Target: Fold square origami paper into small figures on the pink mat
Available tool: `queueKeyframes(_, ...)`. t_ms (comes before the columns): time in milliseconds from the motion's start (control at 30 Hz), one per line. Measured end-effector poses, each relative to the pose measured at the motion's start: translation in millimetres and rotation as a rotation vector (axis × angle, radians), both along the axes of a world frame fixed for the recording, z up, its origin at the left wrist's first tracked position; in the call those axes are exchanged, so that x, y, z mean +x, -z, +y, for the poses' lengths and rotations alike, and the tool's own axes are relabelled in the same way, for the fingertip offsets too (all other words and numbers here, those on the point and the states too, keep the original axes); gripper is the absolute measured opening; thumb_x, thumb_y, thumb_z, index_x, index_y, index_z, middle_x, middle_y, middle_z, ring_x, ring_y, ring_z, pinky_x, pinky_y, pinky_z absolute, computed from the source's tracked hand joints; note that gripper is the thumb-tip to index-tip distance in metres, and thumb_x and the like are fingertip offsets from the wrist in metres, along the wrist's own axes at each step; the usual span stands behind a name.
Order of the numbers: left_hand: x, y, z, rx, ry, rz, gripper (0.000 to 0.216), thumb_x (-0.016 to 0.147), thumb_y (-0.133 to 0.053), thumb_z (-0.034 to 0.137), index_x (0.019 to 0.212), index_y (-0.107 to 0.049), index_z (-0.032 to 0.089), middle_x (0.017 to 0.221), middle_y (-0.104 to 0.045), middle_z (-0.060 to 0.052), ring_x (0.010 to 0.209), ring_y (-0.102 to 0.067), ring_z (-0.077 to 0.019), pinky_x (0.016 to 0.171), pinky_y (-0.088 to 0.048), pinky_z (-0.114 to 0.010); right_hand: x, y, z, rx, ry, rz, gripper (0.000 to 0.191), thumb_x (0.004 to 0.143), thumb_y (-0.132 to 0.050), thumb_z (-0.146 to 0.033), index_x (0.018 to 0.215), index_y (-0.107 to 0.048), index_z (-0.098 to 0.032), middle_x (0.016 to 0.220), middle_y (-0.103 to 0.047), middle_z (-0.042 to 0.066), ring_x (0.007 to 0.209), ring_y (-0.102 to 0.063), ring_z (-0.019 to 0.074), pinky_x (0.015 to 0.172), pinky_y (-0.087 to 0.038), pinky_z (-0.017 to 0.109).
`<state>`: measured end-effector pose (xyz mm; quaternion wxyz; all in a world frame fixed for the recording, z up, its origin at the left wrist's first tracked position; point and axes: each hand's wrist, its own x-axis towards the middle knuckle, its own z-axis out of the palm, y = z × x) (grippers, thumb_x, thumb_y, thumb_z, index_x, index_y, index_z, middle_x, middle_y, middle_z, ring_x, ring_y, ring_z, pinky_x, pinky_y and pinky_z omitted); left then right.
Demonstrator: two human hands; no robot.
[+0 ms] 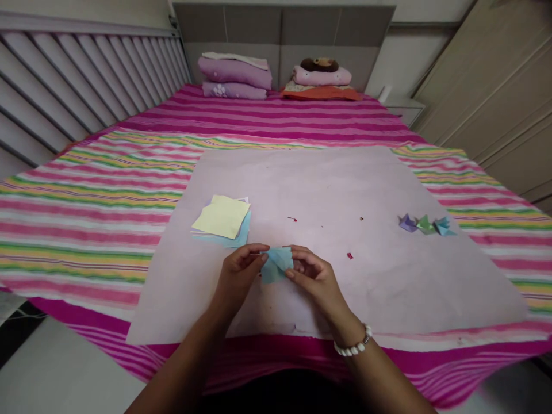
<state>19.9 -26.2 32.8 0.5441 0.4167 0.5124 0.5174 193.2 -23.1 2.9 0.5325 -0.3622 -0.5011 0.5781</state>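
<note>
A small light-blue sheet of folded paper [276,269] is held between both hands, over the near middle of a large pale sheet [328,184]. My left hand [242,269] pinches its left edge between thumb and fingers. On the right edge, my right hand [314,275] grips it with the thumb in front and fingers behind. A crease runs slantwise across the paper. Left of the hands lies a stack of square papers [222,215], pale yellow on top with blue showing below. Far to the right sit three small folded paper pieces [425,225], purple, green and blue.
Small red scraps [350,256] and a tiny red-and-dark bit [292,219] lie on the pale sheet. Striped bedding [99,215] surrounds it. Folded purple bedding [235,75] and a pink-and-orange pile [319,80] stand by the headboard. A slatted rail [86,80] runs along the left.
</note>
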Motion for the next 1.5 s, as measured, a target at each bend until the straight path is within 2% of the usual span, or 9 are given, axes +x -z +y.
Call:
queueKeyframes(167, -0.3, -1.3, -0.8, 0.012, 0.067, -0.028, 0.021, 0.073, -0.071, 0.033, 0.088, -0.067, 0.019, 0.075, -0.067, 0.000, 0.070, -0.061, -0.0132, 0.064, -0.050, -0.025, 3.1, 1.5, 1.3, 0.085, 0.032, -0.088, 0.033, 0.068, -0.079, -0.028, 0.099, -0.071, -0.030, 0.116, -0.057, 0.006, 0.101, -0.058, 0.0208, 0.083, -0.050, 0.036)
queueKeyframes(333, 2.3, -4.0, -1.7, 0.012, 0.067, 0.004, 0.022, 0.078, -0.066, 0.039, 0.084, -0.067, 0.017, 0.077, -0.066, -0.001, 0.073, -0.060, -0.0143, 0.068, -0.051, -0.028, 3.9, -3.3, -0.1, 0.192, 0.057, -0.202, 0.035, 0.069, -0.077, -0.024, 0.103, -0.070, -0.030, 0.113, -0.058, 0.006, 0.104, -0.056, 0.0219, 0.081, -0.050, 0.035)
queueKeyframes(567, 1.1, -0.5, -1.7, -0.002, 0.071, -0.029, 0.017, 0.074, -0.069, 0.031, 0.085, -0.066, 0.018, 0.075, -0.066, -0.001, 0.074, -0.062, -0.0148, 0.070, -0.050, -0.029, 1.7, -10.9, -4.5, 0.255, 0.077, -0.303, 0.036, 0.071, -0.075, -0.020, 0.105, -0.069, -0.031, 0.112, -0.058, 0.006, 0.105, -0.057, 0.0227, 0.080, -0.050, 0.036)
queueKeyframes(733, -0.2, 1.4, -1.4, -0.021, 0.088, -0.067, 0.023, 0.071, -0.070, 0.026, 0.092, -0.065, 0.018, 0.076, -0.067, -0.001, 0.074, -0.062, -0.0149, 0.067, -0.049, -0.028, 0.8, -12.9, -4.7, 0.273, 0.082, -0.316, 0.034, 0.070, -0.076, -0.022, 0.103, -0.069, -0.030, 0.112, -0.059, 0.007, 0.105, -0.057, 0.0241, 0.081, -0.050, 0.038)
queueKeyframes(933, 2.2, 4.0, -0.9, 0.010, 0.038, 0.039, 0.033, 0.069, -0.072, 0.024, 0.100, -0.063, 0.016, 0.090, -0.069, -0.004, 0.082, -0.062, -0.0155, 0.071, -0.048, -0.028, -3.4, -12.1, -4.0, 0.252, 0.103, -0.295, 0.027, 0.073, -0.074, -0.024, 0.099, -0.070, -0.028, 0.109, -0.061, 0.007, 0.102, -0.058, 0.0234, 0.079, -0.049, 0.036)
queueKeyframes(1100, 4.7, 2.0, -1.6, -0.008, 0.039, 0.038, 0.037, 0.067, -0.073, 0.026, 0.101, -0.062, 0.015, 0.086, -0.069, -0.004, 0.078, -0.063, -0.0159, 0.068, -0.049, -0.028, -5.4, -8.9, -2.2, 0.191, 0.175, -0.307, 0.003, 0.080, -0.066, -0.025, 0.080, -0.068, -0.023, 0.108, -0.063, 0.009, 0.097, -0.059, 0.0219, 0.076, -0.049, 0.035)
queueKeyframes(1267, 5.8, 2.1, -0.7, -0.036, 0.054, 0.020, 0.042, 0.064, -0.074, 0.023, 0.104, -0.062, 0.015, 0.091, -0.069, -0.006, 0.083, -0.063, -0.0171, 0.072, -0.050, -0.030, -5.4, -8.5, -0.6, 0.040, 0.215, -0.208, 0.013, 0.077, -0.069, -0.034, 0.074, -0.066, -0.022, 0.110, -0.063, 0.009, 0.089, -0.060, 0.0209, 0.068, -0.049, 0.032)
queueKeyframes(1400, 6.5, 5.2, 0.5, -0.018, 0.051, 0.032, 0.042, 0.065, -0.072, 0.022, 0.105, -0.062, 0.016, 0.089, -0.068, -0.005, 0.083, -0.063, -0.0169, 0.072, -0.049, -0.030, -4.9, -11.8, 0.7, -0.039, 0.198, -0.157, 0.018, 0.076, -0.069, -0.039, 0.073, -0.066, -0.021, 0.112, -0.065, 0.008, 0.087, -0.060, 0.0207, 0.071, -0.049, 0.033)
queueKeyframes(1500, 6.4, 7.0, 1.0, -0.020, 0.027, 0.021, 0.042, 0.065, -0.073, 0.023, 0.105, -0.062, 0.016, 0.087, -0.067, -0.004, 0.082, -0.063, -0.0168, 0.070, -0.049, -0.029, -3.9, -12.2, 1.9, -0.098, 0.117, -0.080, 0.030, 0.085, -0.057, -0.047, 0.076, -0.068, -0.021, 0.112, -0.066, 0.008, 0.086, -0.061, 0.0205, 0.074, -0.049, 0.034)
